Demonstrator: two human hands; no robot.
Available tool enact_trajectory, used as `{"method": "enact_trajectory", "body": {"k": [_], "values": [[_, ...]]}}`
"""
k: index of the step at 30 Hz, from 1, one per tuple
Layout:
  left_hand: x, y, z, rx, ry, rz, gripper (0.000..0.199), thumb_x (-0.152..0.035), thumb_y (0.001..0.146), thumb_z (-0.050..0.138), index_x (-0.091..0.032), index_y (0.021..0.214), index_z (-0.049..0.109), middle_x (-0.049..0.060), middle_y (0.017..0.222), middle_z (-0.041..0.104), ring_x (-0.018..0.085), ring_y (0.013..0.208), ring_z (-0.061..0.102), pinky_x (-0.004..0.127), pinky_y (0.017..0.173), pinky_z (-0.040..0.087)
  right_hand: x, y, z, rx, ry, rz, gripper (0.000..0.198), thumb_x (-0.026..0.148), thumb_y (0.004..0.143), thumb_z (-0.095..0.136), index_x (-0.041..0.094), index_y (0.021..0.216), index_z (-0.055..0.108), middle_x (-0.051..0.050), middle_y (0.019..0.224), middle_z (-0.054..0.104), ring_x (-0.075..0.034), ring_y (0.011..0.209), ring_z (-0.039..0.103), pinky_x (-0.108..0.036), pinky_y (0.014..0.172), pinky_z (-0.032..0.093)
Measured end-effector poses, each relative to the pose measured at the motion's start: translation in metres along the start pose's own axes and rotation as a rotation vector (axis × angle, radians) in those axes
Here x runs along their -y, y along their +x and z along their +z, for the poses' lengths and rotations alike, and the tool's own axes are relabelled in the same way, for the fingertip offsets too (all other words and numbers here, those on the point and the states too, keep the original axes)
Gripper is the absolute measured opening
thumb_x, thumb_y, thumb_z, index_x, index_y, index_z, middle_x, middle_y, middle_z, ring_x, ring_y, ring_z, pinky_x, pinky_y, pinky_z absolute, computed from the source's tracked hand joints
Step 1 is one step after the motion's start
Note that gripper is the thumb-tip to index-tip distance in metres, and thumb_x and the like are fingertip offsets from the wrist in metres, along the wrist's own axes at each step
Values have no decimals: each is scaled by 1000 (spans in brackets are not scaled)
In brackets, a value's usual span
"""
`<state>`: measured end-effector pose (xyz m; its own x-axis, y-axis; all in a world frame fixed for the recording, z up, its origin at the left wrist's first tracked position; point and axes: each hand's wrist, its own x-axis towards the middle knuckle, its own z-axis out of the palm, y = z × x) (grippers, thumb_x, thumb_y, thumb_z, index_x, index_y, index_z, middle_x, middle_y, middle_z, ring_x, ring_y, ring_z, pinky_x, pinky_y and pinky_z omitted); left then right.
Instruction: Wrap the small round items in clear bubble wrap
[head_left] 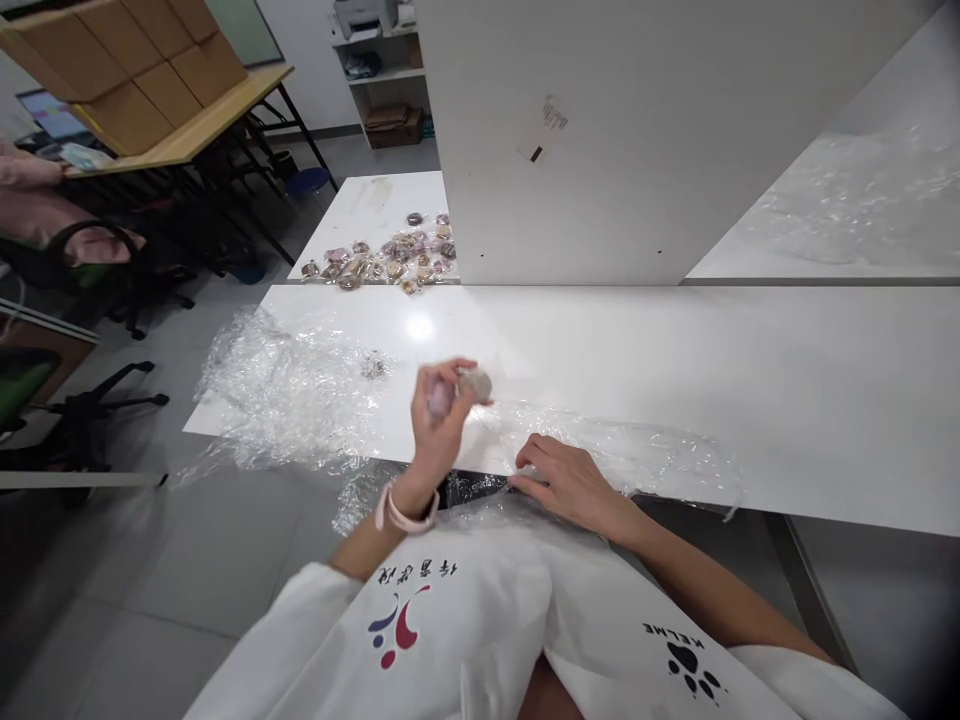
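Observation:
My left hand (439,420) is raised over the near part of the white table, fingers curled. A small greyish round piece (477,384) sits at its fingertips, and a purplish round piece (439,398) shows against the palm; both are blurred. At the table's front edge, my right hand (564,482) has its thumb and forefinger pressed together on the edge of the clear plastic film (645,450), close to my body. That film spreads flat along the front of the table. A small dark wrapped piece (373,365) lies left of my left hand, by crumpled film.
A pile of small wrapped round pieces (397,255) lies at the back left. Crumpled clear film (277,400) covers the table's left end and hangs over the edge. A tall white panel (570,180) stands behind. Cardboard boxes (127,70) and a seated person (60,205) are far left.

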<state>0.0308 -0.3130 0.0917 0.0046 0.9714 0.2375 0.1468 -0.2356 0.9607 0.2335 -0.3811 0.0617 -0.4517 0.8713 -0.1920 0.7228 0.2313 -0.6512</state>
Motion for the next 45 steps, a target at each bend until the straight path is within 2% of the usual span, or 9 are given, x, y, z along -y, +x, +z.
{"method": "enact_trajectory", "body": {"k": [5, 10, 16, 20, 24, 30, 33, 39, 45], "values": [[57, -53, 6, 63, -145, -226, 16, -31, 89, 60, -25, 93, 46, 6, 119, 56, 16, 93, 62, 34, 71, 61, -53, 46, -55, 114, 197, 97, 28, 43, 95, 51, 21, 87, 65, -3, 88, 68, -15, 73, 58, -32, 69, 45], [74, -32, 6, 251, 118, -256, 5, -24, 88, 56, -22, 89, 52, 6, 103, 60, 16, 81, 58, 27, 60, 51, -108, 100, -142, -34, 99, 215, 34, 51, 86, 62, 19, 73, 61, 0, 72, 61, -9, 66, 45, -30, 67, 40], [78, 3, 11, 241, 276, -145, 12, -10, 86, 49, -21, 85, 52, 3, 88, 59, 15, 78, 55, 29, 66, 45, -102, 137, -163, -373, -96, 270, 42, 58, 94, 53, 19, 80, 62, -7, 89, 64, -22, 99, 53, -47, 98, 38], [74, 37, 4, 183, 380, -130, 19, -3, 84, 44, -21, 81, 49, 4, 88, 58, 17, 81, 56, 30, 67, 44, -83, 121, -148, -696, -223, 39, 51, 57, 102, 32, 18, 113, 63, -14, 124, 60, -33, 127, 39, -61, 109, 27], [57, 38, 13, 226, 358, 36, 19, -7, 91, 41, -22, 92, 52, 7, 102, 61, 17, 88, 59, 33, 73, 48, -82, 85, -90, -548, -197, -94, 45, 50, 102, 36, 22, 122, 64, -9, 131, 62, -30, 124, 49, -53, 104, 39], [58, 19, 54, 718, 467, 100, 5, -19, 91, 52, -22, 88, 55, 3, 82, 60, 18, 73, 53, 34, 69, 44, -120, 55, -15, -468, -169, 27, 47, 45, 101, 33, 25, 136, 58, -9, 152, 46, -31, 142, 37, -55, 113, 32], [63, 25, 56, 624, 703, 183, 22, -40, 88, 65, -21, 88, 54, 5, 84, 58, 21, 78, 50, 36, 73, 41, -131, 50, -12, -512, -140, 24, 48, 46, 100, 34, 27, 138, 56, -8, 151, 48, -29, 140, 39, -53, 114, 32], [73, 23, 36, 620, 955, 245, 70, -72, 81, 60, -17, 124, 54, 19, 133, 53, 36, 124, 45, 50, 104, 33, -127, 50, -16, -515, -173, 34, 47, 45, 101, 33, 25, 136, 58, -10, 151, 47, -31, 140, 39, -54, 113, 33], [54, -16, -35, 718, 870, 133, 110, -70, 83, 60, -30, 160, -7, 12, 169, -2, 35, 155, -5, 59, 122, 8, -90, -6, -6, -424, -193, -103, 58, 58, 97, 44, 27, 146, 48, -11, 154, 44, -33, 143, 36, -55, 115, 31]]}}
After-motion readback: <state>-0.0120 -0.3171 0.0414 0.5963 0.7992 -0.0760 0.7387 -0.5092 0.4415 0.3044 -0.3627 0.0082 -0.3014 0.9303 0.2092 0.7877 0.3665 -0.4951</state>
